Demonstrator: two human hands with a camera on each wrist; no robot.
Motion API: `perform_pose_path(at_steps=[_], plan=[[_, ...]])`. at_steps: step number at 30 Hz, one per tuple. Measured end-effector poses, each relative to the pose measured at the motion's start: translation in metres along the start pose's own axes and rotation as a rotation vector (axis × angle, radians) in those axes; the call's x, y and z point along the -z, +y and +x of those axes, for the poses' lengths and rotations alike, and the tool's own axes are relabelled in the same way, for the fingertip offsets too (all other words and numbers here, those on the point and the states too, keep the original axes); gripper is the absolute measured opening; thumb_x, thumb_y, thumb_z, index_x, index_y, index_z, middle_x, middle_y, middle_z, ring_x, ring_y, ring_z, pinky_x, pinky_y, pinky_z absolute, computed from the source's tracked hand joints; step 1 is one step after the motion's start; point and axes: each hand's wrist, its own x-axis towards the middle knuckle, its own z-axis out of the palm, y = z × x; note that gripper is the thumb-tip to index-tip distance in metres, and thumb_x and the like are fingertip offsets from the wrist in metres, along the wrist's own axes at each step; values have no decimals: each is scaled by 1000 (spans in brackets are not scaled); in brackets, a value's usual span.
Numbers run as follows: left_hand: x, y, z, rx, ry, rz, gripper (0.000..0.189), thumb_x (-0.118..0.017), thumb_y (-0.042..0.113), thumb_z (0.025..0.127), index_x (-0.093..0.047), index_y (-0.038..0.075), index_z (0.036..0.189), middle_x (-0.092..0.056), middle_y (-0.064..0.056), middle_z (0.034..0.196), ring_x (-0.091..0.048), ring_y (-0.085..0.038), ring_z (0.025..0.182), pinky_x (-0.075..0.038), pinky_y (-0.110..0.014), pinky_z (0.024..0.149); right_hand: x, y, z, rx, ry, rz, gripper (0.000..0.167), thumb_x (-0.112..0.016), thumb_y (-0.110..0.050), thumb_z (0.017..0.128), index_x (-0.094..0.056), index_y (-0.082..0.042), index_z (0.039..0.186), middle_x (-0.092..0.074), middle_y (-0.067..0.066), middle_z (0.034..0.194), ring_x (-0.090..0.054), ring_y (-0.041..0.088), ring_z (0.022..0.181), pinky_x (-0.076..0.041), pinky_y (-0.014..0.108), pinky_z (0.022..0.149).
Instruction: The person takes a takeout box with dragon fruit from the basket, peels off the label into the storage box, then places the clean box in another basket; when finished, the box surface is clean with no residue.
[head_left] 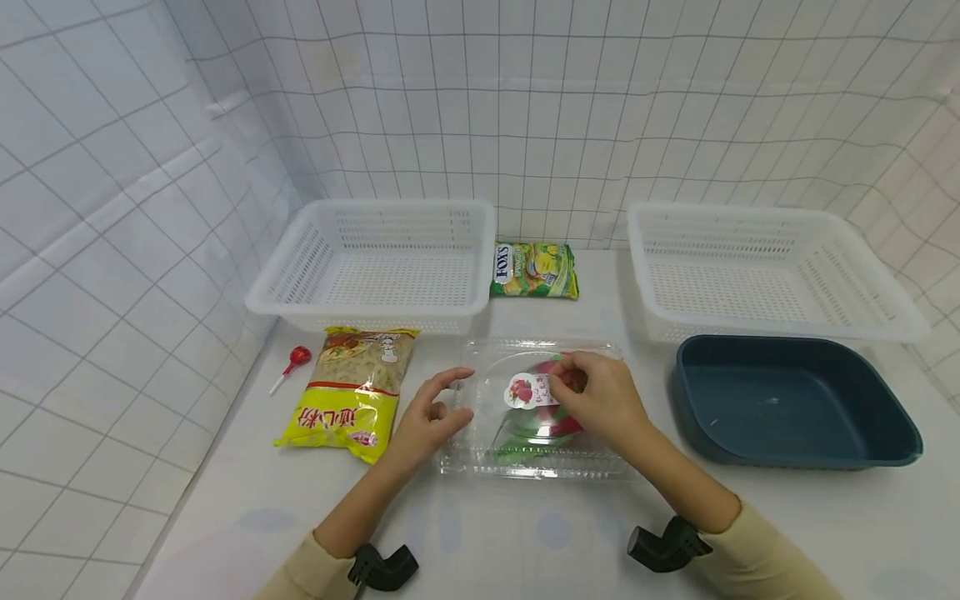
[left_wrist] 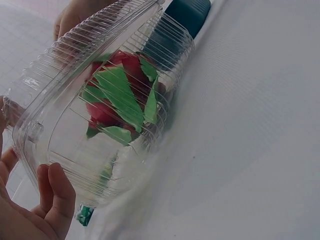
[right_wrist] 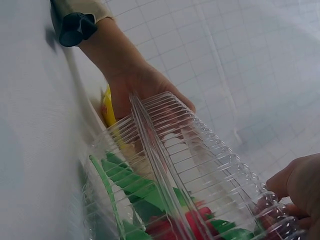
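Observation:
A clear plastic clamshell box (head_left: 480, 442) lies closed at the middle of the table. Through its walls shows a red fruit with green leafy scales (left_wrist: 120, 95), like a dragon fruit. On the lid is a white sticker (head_left: 523, 390) printed with red fruit. My right hand (head_left: 603, 400) pinches the sticker's right edge between thumb and curled index finger. At the box's left edge my left hand (head_left: 426, 421) rests with loosely bent fingers, thumb and index apart and the fingertips right at the rim.
A yellow food bag (head_left: 352, 396) and red lollipop (head_left: 299, 356) lie left. Two white baskets (head_left: 367, 321) (head_left: 780, 325) stand at the back, a green FOX'S candy bag (head_left: 536, 271) between them. A dark blue basin (head_left: 795, 417) stands right.

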Motion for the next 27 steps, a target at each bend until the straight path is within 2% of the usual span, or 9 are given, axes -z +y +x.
perform_pose_path(at_steps=[6, 13, 20, 23, 27], plan=[[0, 0, 0, 3, 1, 9, 49, -62, 16, 93, -49, 16, 140, -37, -20, 138, -40, -9, 58, -37, -18, 52, -2, 0, 1, 36, 40, 65, 8, -70, 1, 82, -68, -4, 89, -65, 0, 75, -55, 12, 65, -49, 24, 58], [0, 0, 0, -6, 6, 9, 50, -62, 16, 92, -49, 16, 140, -37, -20, 137, -39, -9, 57, -37, -18, 51, -2, 0, 0, 31, 76, 103, 13, -71, 3, 81, -67, -3, 91, -67, 3, 79, -58, 13, 68, -51, 23, 61], [0, -1, 0, -22, 9, 4, 49, -63, 14, 92, -50, 14, 139, -38, -21, 134, -38, -8, 56, -35, -18, 51, 1, 4, 2, 76, 212, 247, 13, -68, 7, 83, -64, 1, 94, -69, 10, 82, -63, 17, 71, -52, 19, 66], [0, -1, 0, -31, 10, 2, 50, -64, 13, 91, -50, 14, 139, -39, -21, 133, -37, -8, 55, -34, -18, 51, 5, 6, 3, 57, 215, 293, 13, -68, 7, 84, -64, 2, 96, -69, 9, 83, -63, 16, 74, -51, 17, 67], [0, -2, 0, -40, 5, -8, 50, -63, 12, 91, -50, 13, 139, -38, -21, 133, -37, -7, 55, -34, -17, 51, 11, 7, 3, 9, 199, 298, 13, -67, 4, 87, -63, 2, 99, -69, 9, 87, -63, 13, 77, -49, 16, 68]])
